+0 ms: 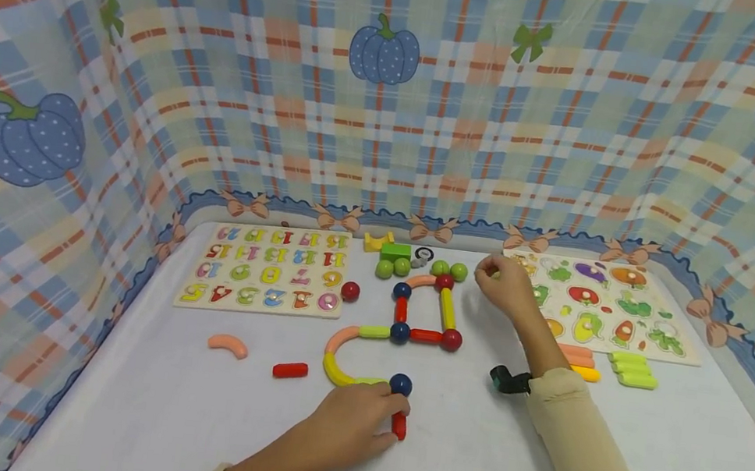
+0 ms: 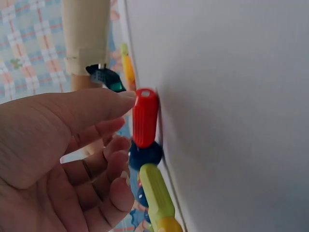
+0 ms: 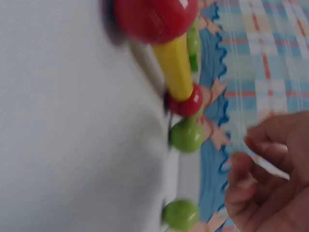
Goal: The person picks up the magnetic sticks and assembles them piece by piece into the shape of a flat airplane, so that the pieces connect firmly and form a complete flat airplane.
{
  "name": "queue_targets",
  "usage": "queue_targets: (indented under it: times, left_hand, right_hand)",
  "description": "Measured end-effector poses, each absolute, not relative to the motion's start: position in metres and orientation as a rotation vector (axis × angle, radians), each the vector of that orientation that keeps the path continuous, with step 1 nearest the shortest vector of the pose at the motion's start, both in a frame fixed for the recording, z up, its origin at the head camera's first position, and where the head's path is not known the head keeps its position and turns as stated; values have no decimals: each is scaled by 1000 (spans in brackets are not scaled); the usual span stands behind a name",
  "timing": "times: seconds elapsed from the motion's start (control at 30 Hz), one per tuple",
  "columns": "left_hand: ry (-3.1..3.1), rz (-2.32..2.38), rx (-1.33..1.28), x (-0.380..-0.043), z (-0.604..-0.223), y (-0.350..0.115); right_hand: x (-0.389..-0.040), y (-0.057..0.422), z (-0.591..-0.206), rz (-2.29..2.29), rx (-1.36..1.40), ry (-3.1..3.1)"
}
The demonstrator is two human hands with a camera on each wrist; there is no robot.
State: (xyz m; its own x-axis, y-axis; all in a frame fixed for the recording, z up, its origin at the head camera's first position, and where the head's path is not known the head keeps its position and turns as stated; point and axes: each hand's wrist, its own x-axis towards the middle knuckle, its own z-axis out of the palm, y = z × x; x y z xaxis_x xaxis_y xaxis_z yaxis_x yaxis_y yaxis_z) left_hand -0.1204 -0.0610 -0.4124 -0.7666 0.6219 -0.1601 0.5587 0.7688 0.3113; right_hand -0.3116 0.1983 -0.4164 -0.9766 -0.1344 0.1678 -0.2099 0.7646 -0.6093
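Note:
On the white table a winding figure is joined from magnetic rods and balls. At its near end a blue ball (image 1: 401, 385) meets a red rod (image 1: 399, 427). My left hand (image 1: 355, 421) holds this red rod, thumb at its free end in the left wrist view. A light green rod (image 2: 157, 191) also meets that ball. My right hand (image 1: 504, 284) hovers at the back right, its fingers loosely bent with a gap to the thumb. Near it, in the right wrist view, a green ball (image 3: 181, 215) rests on the table, apart from the fingers.
A number puzzle board (image 1: 267, 269) lies at the back left, a vegetable puzzle board (image 1: 602, 306) at the back right. Loose pieces include a curved pink rod (image 1: 228, 344), a red rod (image 1: 290, 370), a red ball (image 1: 350, 291) and several light green rods (image 1: 633, 370).

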Motion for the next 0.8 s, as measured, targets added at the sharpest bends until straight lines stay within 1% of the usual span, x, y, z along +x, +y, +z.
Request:
queue_targets:
  times: [0.1,0.23,0.33,0.43,0.57,0.8]
  left_hand:
    - [2689,400,943,-123,-411,-66]
    - [2626,452,1038,-126,-416,-69]
    - [2581,443,1122,-127,-421,-69]
    - [2554,430,1157,-126,-423,-70]
    - [2548,414,1139,-125,-423,-70]
    - [2554,396,1151,-126,-423,-69]
  right_hand:
    - [-319,169,-411,916,602,-2929]
    - [-331,121,-409,876,1064,-2954]
    - [-334,88,-410,793,1282,-2970]
    - [-334,60,-411,647,1409,-2989]
    - [-332,35,-413,493,1487,-3004]
    - [-327,25,-420,310,1534,-2995]
